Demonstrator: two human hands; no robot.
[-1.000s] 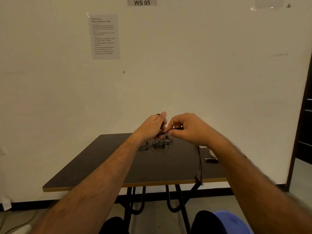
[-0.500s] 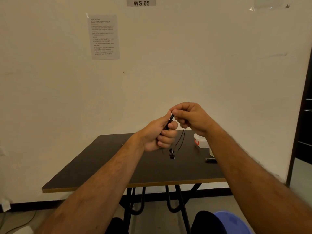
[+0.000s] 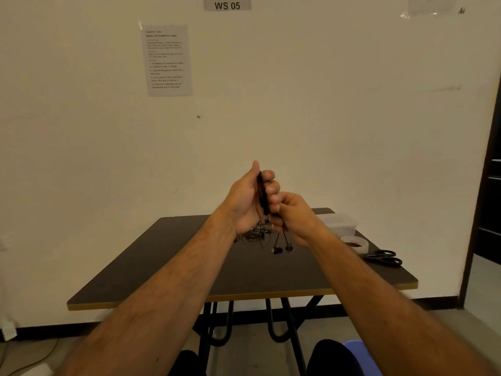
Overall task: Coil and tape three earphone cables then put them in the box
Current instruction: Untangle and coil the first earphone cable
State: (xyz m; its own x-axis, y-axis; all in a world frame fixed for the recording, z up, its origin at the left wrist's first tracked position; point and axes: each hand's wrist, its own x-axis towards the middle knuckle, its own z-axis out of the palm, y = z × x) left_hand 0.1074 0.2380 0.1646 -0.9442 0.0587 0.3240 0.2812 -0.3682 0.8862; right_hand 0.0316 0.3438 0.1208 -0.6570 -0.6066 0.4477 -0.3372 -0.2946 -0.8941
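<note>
Hands raised together above the dark table (image 3: 162, 267), both on one black earphone cable (image 3: 262, 194). Left hand (image 3: 248, 202) upright, thumb pointing up, fingers curled round a bundled run of the cable that stands vertical across the palm; the bundle pokes out between thumb and curled fingers at the top and exits at the heel of the hand. Right hand (image 3: 294, 217) just beside and slightly lower, touching the left hand's fingers, its own fingers curled tight and pinching the lower part of the same cable. From under the right hand two thin strands hang down, ending in the earbuds (image 3: 282, 249), which dangle free above the tabletop, not resting on it as far as can be told.

Behind and below the hands, on the table, a loose tangle of more black earphone cables (image 3: 253, 236), partly hidden by the left wrist; count unclear. Clear plastic box (image 3: 339, 223) at the table's far right edge, near the wall. Tape roll (image 3: 355, 244) just in front of it, black scissors (image 3: 383, 257) nearer the right corner. Printed instruction sheet (image 3: 166, 61) on the wall, "WS 05" label (image 3: 227, 5) above it.
</note>
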